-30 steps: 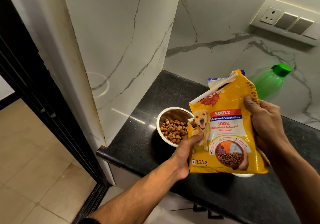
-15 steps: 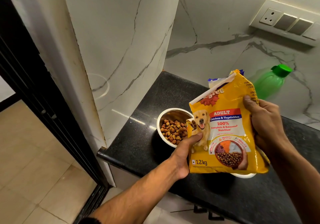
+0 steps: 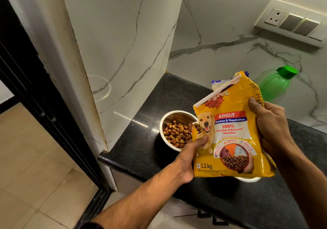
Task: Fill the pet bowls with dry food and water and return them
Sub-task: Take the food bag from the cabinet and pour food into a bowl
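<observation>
A yellow dog food bag (image 3: pixel 230 134) is held upright over the black counter (image 3: pixel 141 149). My left hand (image 3: pixel 189 156) grips its lower left edge. My right hand (image 3: pixel 272 127) grips its right side. Just left of the bag stands a steel bowl (image 3: pixel 169 119) holding brown kibble (image 3: pixel 177 133). A second white-rimmed bowl (image 3: pixel 249 179) shows only as a sliver under the bag's bottom edge; its contents are hidden. A green water bottle (image 3: pixel 276 85) with a green cap stands behind the bag by the wall.
Marble walls close the counter's left side and back. A switch panel (image 3: pixel 292 21) sits on the back wall, upper right. The counter's front edge drops to a beige tiled floor (image 3: pixel 35 166). A dark door frame (image 3: pixel 35 87) stands at left.
The bag and both hands have barely shifted; the bag's torn lower-left corner stays over the kibble bowl. Nothing else moved.
</observation>
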